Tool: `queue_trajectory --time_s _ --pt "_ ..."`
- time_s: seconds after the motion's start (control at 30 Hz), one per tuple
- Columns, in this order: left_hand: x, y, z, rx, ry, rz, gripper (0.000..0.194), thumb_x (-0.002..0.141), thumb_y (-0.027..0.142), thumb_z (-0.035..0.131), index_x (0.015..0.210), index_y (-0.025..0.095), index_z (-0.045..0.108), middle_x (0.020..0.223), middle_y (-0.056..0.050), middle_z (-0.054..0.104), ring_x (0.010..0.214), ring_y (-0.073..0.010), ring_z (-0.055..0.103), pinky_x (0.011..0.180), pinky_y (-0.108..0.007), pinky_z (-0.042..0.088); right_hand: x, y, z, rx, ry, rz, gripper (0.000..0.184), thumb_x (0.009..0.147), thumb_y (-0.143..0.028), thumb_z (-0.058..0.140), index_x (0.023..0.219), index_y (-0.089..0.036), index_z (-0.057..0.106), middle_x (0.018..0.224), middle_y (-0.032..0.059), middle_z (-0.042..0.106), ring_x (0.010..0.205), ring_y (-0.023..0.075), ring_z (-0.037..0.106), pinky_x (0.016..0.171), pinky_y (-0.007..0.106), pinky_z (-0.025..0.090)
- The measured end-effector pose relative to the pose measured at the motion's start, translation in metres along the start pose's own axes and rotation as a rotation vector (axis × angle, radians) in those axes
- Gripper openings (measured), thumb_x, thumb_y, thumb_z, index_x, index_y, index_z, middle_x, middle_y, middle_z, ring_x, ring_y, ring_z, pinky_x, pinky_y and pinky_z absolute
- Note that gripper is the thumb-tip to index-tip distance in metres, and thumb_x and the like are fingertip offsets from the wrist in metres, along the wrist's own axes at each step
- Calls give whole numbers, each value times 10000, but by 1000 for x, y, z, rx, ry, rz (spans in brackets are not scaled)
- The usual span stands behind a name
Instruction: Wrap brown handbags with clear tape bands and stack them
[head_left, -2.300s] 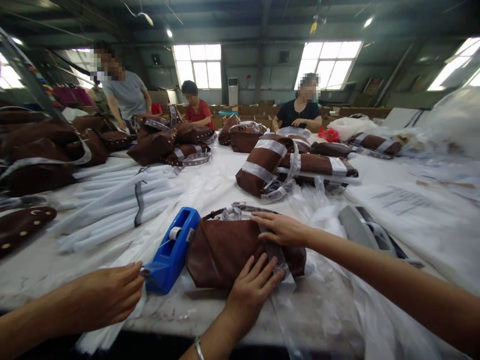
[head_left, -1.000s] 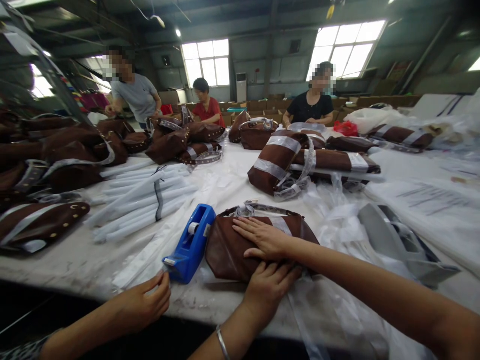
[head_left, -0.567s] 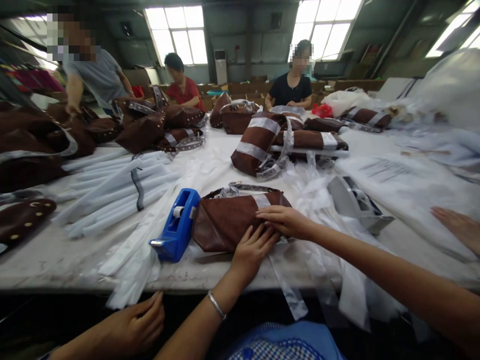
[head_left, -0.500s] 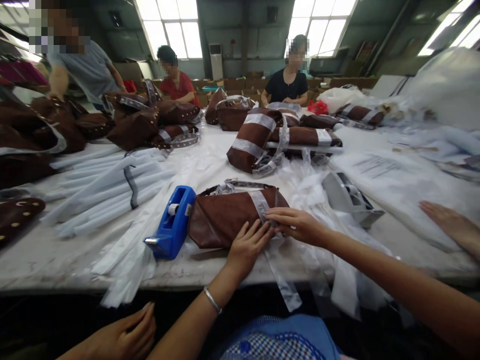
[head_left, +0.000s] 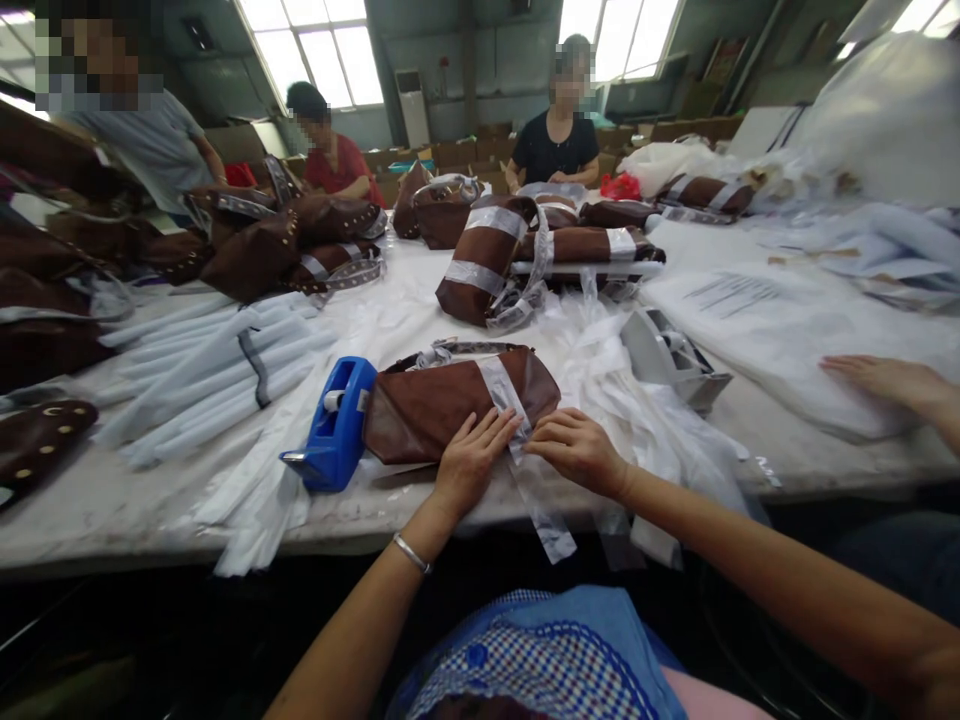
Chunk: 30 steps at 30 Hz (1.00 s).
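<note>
A brown handbag lies on its side at the near part of the table, its strap behind it. A clear plastic strip crosses the bag, and its loose tail hangs over the table edge. My left hand rests flat on the bag's front edge, fingers stretched out against the strip. Just right of it, my right hand has its fingers bent and pinched at the strip by the bag's lower edge. A blue tape dispenser stands against the bag's left end.
A grey tape dispenser stands to the right beside loose plastic sleeves. White rolled padding lies left. Several wrapped brown bags sit farther back. A co-worker's hand rests on white sheets at right. Other people stand behind the table.
My right hand's fingers have gone from stretched out over the strip to bent in at the bag's lower edge. The other hand at the lower left has left view. The camera view has shifted slightly.
</note>
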<state>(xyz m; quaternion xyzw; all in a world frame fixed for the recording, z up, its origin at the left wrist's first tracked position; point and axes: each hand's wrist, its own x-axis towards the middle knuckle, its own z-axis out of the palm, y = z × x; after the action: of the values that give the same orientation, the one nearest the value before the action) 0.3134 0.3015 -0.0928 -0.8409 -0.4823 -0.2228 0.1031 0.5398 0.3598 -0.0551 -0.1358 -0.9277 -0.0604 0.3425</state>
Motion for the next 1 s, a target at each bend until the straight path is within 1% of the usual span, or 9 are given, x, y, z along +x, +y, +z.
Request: queue_trajectory --time_s 0.23,0.37,0.43,0.5,0.53,0.6,0.7,0.83,1.0 --pt "-3 -3 3 100 41 76 555 953 69 459 1472 266 443 1534 -7 453 1468 -246 330 1172 -463 381 -7 0 7 -26 -27 -48 177 965 -159 565 985 -226 727 851 24 743 876 170 656 801 333 471" --pt "-4 -3 4 100 9 89 563 960 63 426 1490 252 411 1521 -33 471 1430 -221 406 1176 -463 373 -23 -11 -11 73 -185 3 315 957 -111 497 1200 -205 675 1108 68 743 1041 192 655 911 361 497" --pt "-3 -3 4 90 8 88 565 959 63 428 1491 252 411 1518 -42 474 1425 -223 413 1179 -466 365 -34 -23 -28 182 -339 16 507 893 -81 489 1388 -174 547 1352 103 634 1255 219 567 1079 429 432" --pt "-3 -2 3 82 10 85 568 958 62 430 1494 248 406 1515 -48 477 1424 -227 415 1180 -471 363 -44 -38 -42 263 -489 37 735 781 -72 509 1504 -148 399 1535 119 446 1429 254 392 1200 507 287" --pt "-3 -1 3 80 9 82 569 960 63 428 1498 245 398 1516 -48 475 1425 -227 414 1179 -473 363 -49 -44 -46 282 -538 55 825 727 -71 514 1531 -143 349 1584 117 362 1472 267 317 1223 530 234" --pt "-2 -1 3 82 11 76 570 965 68 423 1505 246 383 1521 -42 469 1429 -224 408 1179 -475 365 -57 -54 -44 284 -570 94 904 672 -63 509 1550 -138 307 1618 115 280 1498 280 249 1231 541 219" --pt "-2 0 3 98 11 78 569 970 74 419 1510 245 372 1528 -30 460 1440 -222 389 1175 -476 373 -64 -58 -25 233 -471 89 774 756 -38 483 1517 -133 378 1556 128 403 1460 278 339 1187 529 336" --pt "-2 -1 1 130 27 93 578 961 60 410 1511 234 371 1523 -38 468 1439 -215 391 1168 -463 386 -64 -52 0 170 -185 25 398 938 -73 469 1296 -156 622 1252 112 697 1235 229 614 1071 444 507" --pt "-1 -1 0 159 27 97 581 958 58 402 1514 227 368 1534 -41 453 1445 -214 380 1172 -450 380 -64 -52 3 213 -45 -21 255 982 -121 480 1141 -140 679 1033 83 773 1004 197 730 974 392 579"
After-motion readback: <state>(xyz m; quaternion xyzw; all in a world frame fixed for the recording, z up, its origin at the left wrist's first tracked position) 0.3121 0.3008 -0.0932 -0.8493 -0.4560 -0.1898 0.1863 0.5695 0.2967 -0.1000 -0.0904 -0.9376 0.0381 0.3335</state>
